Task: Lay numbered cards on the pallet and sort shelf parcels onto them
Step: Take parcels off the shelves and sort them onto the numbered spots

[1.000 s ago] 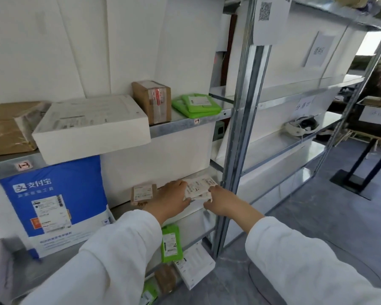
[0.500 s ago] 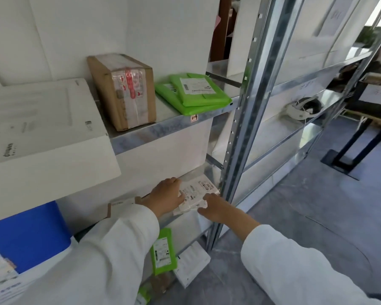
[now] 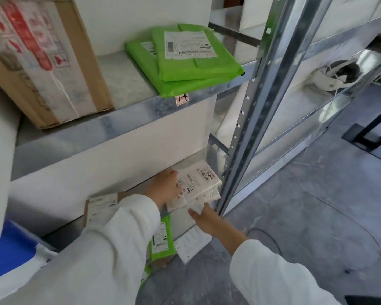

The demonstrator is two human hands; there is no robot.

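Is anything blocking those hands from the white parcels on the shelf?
Nothing visible. The left hand touches the white parcels from the left, the right hand meets their front edge; the post stands beside them, rightward.

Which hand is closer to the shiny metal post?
Right. The right hand is just beside the post, below the white parcels; the left hand rests on those parcels, farther to the left.
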